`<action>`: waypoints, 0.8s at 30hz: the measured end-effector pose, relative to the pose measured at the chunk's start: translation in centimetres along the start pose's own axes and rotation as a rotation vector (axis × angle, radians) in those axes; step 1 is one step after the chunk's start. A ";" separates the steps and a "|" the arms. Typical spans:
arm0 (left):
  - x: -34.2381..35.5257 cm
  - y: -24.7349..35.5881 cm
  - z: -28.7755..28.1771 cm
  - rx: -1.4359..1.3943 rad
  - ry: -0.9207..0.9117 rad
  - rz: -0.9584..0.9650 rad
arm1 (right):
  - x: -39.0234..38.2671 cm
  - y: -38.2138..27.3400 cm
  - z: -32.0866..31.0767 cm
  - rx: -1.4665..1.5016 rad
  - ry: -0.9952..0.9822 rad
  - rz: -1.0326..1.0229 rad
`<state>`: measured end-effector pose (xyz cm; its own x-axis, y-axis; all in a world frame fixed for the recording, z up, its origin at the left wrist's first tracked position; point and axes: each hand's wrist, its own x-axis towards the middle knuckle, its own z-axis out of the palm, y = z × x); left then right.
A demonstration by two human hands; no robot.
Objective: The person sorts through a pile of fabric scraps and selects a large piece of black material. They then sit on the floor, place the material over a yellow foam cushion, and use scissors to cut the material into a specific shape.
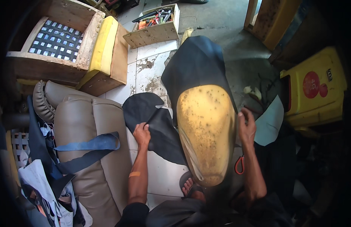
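A yellow foam motorcycle seat [205, 128], speckled with dark spots, lies lengthwise before me. Black cover material [196, 60] lies over its far end, while the near part is bare foam. Left of the seat, a cut piece of black vinyl [160, 140] is spread on the tiles. My left hand [141, 135] pinches that piece near its left edge, fingers closed. Beside the seat's right edge is my right hand [246, 126], its fingers loosely bent and apart, with nothing visible in it. Whether its fingertips touch the seat I cannot tell.
An orange looped handle [239, 165] lies by my right forearm. Brown padded upholstery [84, 151] with a blue strip [88, 143] fills the left. Wooden frames [90, 41] and a tool box [152, 34] stand beyond. At right are a grey sheet [271, 123] and a yellow container [315, 87].
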<state>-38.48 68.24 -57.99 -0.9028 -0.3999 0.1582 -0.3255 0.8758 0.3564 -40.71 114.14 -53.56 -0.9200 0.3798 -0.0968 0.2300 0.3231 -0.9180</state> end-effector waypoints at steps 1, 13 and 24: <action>0.2 0.6 -1.0 -0.095 0.054 0.100 | -0.9 -1.1 -0.4 -0.011 -0.021 -0.037; -12.6 17.4 -22.4 -0.693 -0.723 0.526 | -6.0 -10.6 6.7 0.360 -1.373 0.443; -16.6 21.0 -10.0 -0.813 -0.772 0.764 | -2.2 -12.0 -4.6 -0.651 -1.443 -0.171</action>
<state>-27.50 90.56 -43.89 -0.7956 0.5970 0.1032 0.3376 0.2954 0.8937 -39.96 113.42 -40.50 -0.3768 -0.6799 -0.6291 -0.1605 0.7168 -0.6785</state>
